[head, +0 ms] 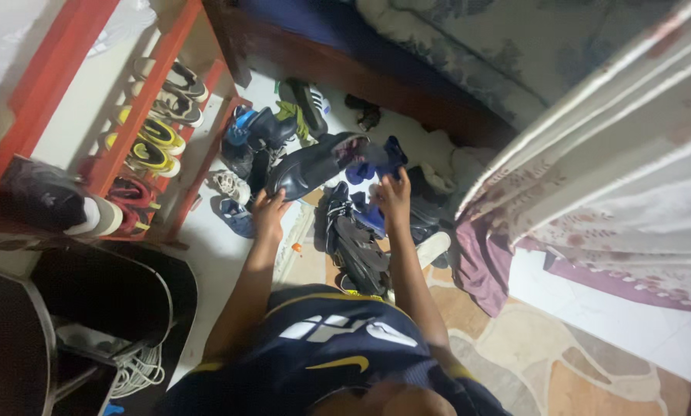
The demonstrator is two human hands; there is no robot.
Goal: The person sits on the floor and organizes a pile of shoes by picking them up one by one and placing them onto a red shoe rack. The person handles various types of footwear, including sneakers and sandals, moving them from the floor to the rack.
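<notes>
I hold a black shoe [308, 166] above a heap of shoes on the floor. My left hand [269, 209] grips the shoe at its toe end. My right hand [394, 194] is closed on a dark blue cloth [378, 160] that sits at the shoe's opening. Below my hands lies a pile of dark shoes and sandals [358, 246]. More shoes, black, blue and green [272, 131], lie behind the held shoe near the bed.
A red shoe rack [141, 108] on the left holds several sneakers. A dark wooden bed frame [376, 81] runs across the top. A patterned curtain [615, 169] hangs at right. Black cases and a white cable [141, 370] lie at lower left.
</notes>
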